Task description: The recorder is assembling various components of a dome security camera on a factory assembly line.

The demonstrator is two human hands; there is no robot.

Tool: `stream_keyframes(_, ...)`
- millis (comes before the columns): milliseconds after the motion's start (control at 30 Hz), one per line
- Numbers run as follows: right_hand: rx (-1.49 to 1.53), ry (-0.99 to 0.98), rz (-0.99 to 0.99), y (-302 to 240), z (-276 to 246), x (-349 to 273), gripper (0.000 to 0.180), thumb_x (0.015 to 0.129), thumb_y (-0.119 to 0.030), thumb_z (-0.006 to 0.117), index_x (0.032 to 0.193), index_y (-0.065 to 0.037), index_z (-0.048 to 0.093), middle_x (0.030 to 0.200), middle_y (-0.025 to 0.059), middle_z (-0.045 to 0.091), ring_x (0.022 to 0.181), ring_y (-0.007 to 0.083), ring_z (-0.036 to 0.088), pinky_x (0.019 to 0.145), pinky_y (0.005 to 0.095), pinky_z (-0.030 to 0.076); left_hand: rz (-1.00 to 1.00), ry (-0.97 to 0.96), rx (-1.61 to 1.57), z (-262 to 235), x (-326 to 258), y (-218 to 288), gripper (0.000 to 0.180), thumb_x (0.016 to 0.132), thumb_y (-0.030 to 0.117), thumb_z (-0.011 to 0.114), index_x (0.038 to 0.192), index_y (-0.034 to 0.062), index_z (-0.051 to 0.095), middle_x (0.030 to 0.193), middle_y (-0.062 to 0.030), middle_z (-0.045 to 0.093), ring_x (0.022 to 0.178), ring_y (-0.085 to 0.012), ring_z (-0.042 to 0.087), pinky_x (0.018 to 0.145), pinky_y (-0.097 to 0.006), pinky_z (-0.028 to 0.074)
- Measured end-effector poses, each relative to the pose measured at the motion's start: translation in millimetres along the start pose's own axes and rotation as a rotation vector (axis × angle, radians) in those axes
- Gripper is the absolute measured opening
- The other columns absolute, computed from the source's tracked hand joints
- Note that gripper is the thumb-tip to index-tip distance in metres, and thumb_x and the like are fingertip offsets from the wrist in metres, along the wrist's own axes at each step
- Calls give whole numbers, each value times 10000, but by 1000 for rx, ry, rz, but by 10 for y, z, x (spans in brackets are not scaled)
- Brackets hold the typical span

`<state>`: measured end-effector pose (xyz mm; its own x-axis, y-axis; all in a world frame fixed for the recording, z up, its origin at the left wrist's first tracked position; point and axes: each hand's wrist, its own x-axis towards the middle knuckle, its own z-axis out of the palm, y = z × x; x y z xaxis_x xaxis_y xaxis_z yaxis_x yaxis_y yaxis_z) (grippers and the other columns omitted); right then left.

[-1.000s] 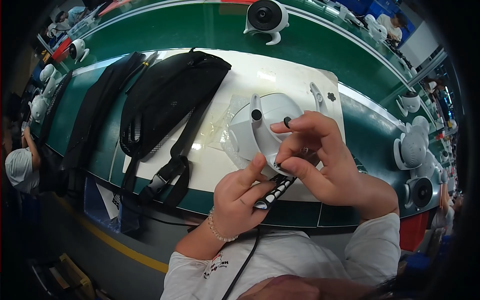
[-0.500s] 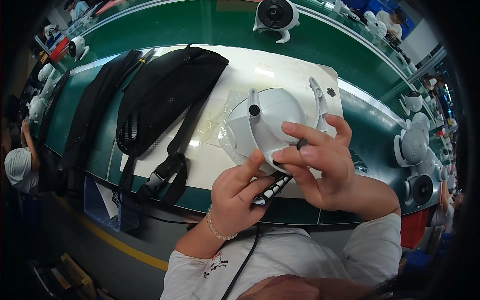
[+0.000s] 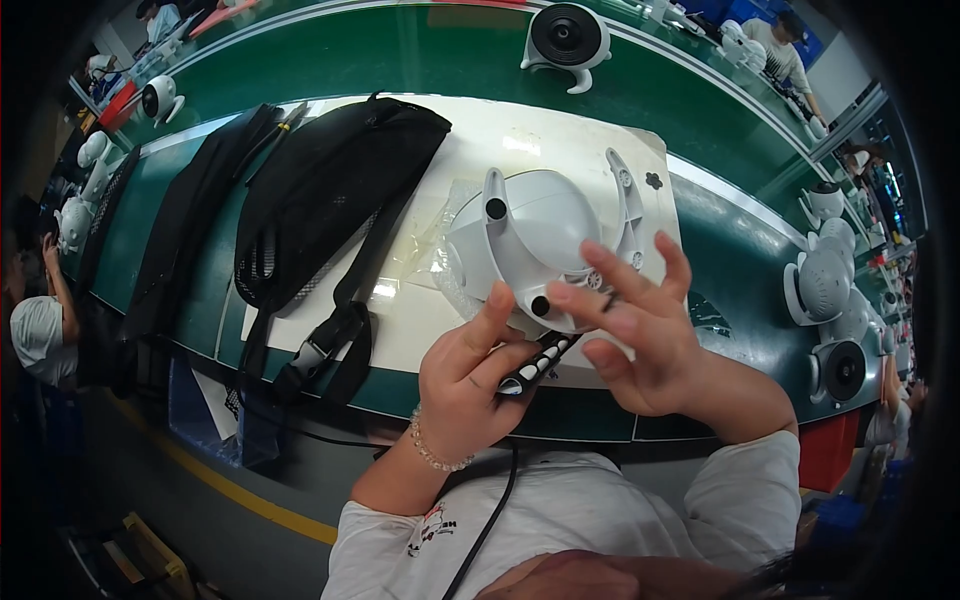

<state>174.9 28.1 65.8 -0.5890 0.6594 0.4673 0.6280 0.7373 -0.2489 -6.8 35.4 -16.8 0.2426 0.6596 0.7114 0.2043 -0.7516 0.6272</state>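
1. Head view: I see the right hand (image 3: 640,340) w/ fingers now spread, off the white fan housing (image 3: 530,240); 0.5 s ago they curled on it.
2. Left hand (image 3: 470,385) grips black tool (image 3: 535,362) as before.
3. Housing on table (image 3: 560,140), tilted.

L hand (image 3: 462,385) grips black tool (image 3: 533,365); R hand (image 3: 640,335) touches white dome housing (image 3: 535,240).
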Motion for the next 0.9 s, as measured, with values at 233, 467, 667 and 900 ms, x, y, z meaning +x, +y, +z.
stream_keyframes(233, 318, 329, 89, 162, -55, -87, 287, 727, -92, 660, 973, -95, 512, 1214, 163, 425, 1233, 379, 287, 991, 442, 192, 65, 3, 94, -11, -17, 68, 260, 544, -47, 722, 767, 3, 598, 1318, -209, 327, 758, -216, 607, 615, -269, 495)
stream_keyframes(467, 349, 160, 273, 206, -92, 10, 60, 781, -109, 593, 826, -77, 569, 1378, 157, 224, 1297, 367, 110, 1002, 422, 154, 121, -22, 80, 94, -20, 126, 317, 507, -22, 662, 817, 34, 629, 1279, -177, 393, 800, -256, 595, 600, -288, 484)
stream_keyframes(667, 365, 36, 312, 261, -37, 20, 109, 832, -158, 559, 848, -50, 554, 1387, 173, 211, 1310, 349, 57, 789, 245, 397, 83, 6, 97, 132, -9, 106, 345, 466, -8, 632, 808, 32, 627, 1234, -157, 457, 777, -270, 592, 607, -307, 476)
stream_keyframes(900, -62, 157, 132, 273, 21, -97, 258, 858, -301, 494, 849, -77, 622, 1303, 177, 361, 1269, 349, 223, 964, 397, 225, 69, 5, 77, 125, -26, 89, 306, 470, -18, 628, 774, 12, 625, 1213, -134, 483, 735, -243, 596, 569, -302, 459)
